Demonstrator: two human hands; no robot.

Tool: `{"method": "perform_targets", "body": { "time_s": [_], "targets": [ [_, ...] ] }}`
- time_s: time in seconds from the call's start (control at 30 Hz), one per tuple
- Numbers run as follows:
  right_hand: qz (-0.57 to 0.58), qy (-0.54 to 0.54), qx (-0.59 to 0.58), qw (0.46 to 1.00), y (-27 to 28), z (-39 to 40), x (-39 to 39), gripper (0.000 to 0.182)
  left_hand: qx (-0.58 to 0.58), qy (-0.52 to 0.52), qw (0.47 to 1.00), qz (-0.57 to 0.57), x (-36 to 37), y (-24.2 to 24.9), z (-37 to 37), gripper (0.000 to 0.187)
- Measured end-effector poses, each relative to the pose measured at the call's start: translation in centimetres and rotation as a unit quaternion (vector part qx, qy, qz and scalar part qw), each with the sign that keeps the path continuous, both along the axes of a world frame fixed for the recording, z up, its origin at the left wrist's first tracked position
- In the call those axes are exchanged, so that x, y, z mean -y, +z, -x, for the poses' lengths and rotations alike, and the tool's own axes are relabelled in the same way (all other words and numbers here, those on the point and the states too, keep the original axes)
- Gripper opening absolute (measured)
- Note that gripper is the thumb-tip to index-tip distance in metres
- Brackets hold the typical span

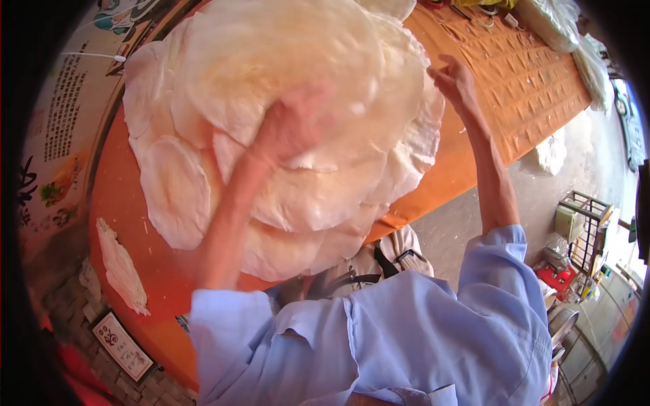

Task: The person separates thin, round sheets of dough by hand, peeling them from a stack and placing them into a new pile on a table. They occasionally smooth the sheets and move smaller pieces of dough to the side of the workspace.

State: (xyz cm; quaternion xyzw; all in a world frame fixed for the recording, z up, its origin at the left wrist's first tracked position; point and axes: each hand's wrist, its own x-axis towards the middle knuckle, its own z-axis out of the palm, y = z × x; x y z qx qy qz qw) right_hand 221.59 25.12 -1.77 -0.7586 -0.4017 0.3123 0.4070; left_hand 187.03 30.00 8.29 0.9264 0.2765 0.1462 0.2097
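Observation:
A wide, overlapping pile of thin, pale, roundish sheets [291, 47] that look like dough or dried skin lies across the orange cloth. Over the middle of the pile is my left hand [298, 122], smeared by motion; its fingers cannot be made out. My right hand [457, 81] is at the pile's right edge, fingers bent and apart, with nothing visible between them. The upper sheets are blurred too. A smaller oval sheet [175, 193] forms the pile's left side.
An orange-covered table [501, 88] runs under everything. A loose pale strip [122, 267] lies at the left. Plastic bags [552, 24] sit at the far right corner. A black metal rack [586, 227] stands on the floor at right. A printed board [64, 115] borders the left side.

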Motion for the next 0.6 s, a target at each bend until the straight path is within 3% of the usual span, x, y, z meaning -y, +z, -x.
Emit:
{"method": "perform_targets", "body": {
  "time_s": [0.17,0.27,0.37,0.47,0.53,0.57,0.6],
  "targets": [
    [-0.052,-0.051,-0.275,0.959,-0.6,-4.8,-8.7,0.048,-0.085,0.091,0.991,-0.049,7.1,-3.5,1.1,0.046],
    [-0.031,-0.144,-0.352,0.924,-3.2,-6.4,-15.3,0.044,-0.063,0.148,0.986,-0.040,10.0,-3.7,3.2,0.042],
    [-0.018,-0.125,-0.404,0.906,-4.1,-6.3,-19.1,0.036,-0.016,0.232,0.972,-0.017,12.8,-3.5,5.4,0.036],
    [0.128,-0.124,-0.219,0.959,-3.3,-5.5,-22.6,0.027,0.000,0.341,0.940,-0.015,15.5,-4.2,8.4,0.032],
    [0.082,-0.062,0.033,0.994,-1.3,-3.3,-23.7,0.042,-0.006,0.404,0.915,-0.010,17.1,-4.6,10.4,0.031],
    [0.054,-0.029,0.159,0.985,0.6,-2.3,-23.7,0.051,-0.006,0.430,0.903,-0.002,17.8,-4.7,11.1,0.030],
    [0.010,0.013,0.189,0.982,2.7,-1.8,-23.6,0.050,-0.007,0.453,0.891,0.006,18.2,-4.7,11.6,0.030]
  ]
}}
